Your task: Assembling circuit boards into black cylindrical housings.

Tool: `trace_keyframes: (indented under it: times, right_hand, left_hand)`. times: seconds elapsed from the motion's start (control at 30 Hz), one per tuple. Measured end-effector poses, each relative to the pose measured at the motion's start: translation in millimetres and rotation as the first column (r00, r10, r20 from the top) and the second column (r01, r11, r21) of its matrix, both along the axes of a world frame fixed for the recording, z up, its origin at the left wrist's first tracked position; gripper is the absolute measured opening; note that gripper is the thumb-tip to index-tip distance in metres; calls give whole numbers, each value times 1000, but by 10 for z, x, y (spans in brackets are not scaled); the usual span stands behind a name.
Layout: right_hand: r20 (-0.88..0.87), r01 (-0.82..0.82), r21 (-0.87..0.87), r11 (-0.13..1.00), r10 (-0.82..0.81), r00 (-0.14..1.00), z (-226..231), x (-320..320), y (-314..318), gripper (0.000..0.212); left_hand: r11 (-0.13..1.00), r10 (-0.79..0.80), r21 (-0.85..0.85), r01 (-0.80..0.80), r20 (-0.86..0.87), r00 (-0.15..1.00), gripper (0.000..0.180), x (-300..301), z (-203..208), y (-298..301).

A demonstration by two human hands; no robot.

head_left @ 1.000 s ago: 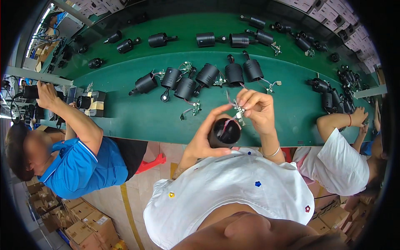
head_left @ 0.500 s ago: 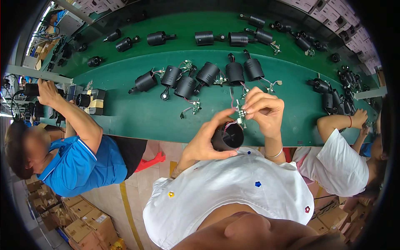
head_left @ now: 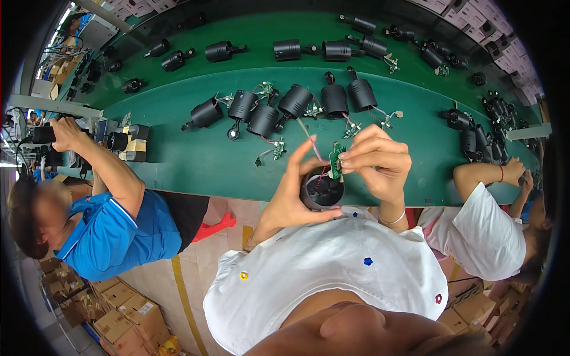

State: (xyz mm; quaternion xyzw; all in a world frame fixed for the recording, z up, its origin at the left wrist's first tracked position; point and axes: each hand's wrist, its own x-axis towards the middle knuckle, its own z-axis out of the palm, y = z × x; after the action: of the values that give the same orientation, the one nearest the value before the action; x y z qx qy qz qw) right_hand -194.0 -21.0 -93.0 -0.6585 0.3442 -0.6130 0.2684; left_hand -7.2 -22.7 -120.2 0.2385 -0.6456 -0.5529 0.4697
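Observation:
Close to my body, my left hand (head_left: 291, 193) is wrapped round a black cylindrical housing (head_left: 322, 191), its open mouth facing up toward me. Thin wires (head_left: 316, 148) come out of the mouth and lead to a small green circuit board (head_left: 336, 160). My right hand (head_left: 380, 163) pinches that board between thumb and fingers, just above the housing's rim. Beyond my hands on the green bench lie several similar black housings (head_left: 295, 101), some with a wired circuit board (head_left: 278, 149) hanging out beside them.
A green conveyor belt (head_left: 255, 59) behind the bench (head_left: 202, 163) carries more black housings. At left, a person in a blue shirt (head_left: 119, 234) works beside stacked parts (head_left: 136, 142). A person in white (head_left: 481, 234) works at right near a pile of housings (head_left: 469, 136). Cardboard boxes (head_left: 124, 314) stand on the floor.
The circuit board in my right hand has turned so that its flat green face shows. The left forefinger has lifted away from the board, and the housing has tilted slightly.

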Motion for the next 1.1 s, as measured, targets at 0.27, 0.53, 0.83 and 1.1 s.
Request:
trace_keyframes:
  times: [0.27,0.53,0.83,1.1]
  right_hand:
    - [-58,95,-6,995,-95,994,138,-13,16,11]
    - [-608,103,28,994,-65,791,260,-173,-128,30]
    - [91,-263,685,679,279,956,-354,96,-261,33]
    - [794,-537,537,650,-175,582,-351,448,-72,14]
  left_hand:
    - [994,-35,-92,56,217,976,80,86,-53,-119]
    - [969,-134,-175,175,223,965,78,199,-146,-243]
    - [924,-380,-13,383,-151,912,80,158,-79,-200]
    - [974,-126,131,184,-363,923,85,61,-203,-161]
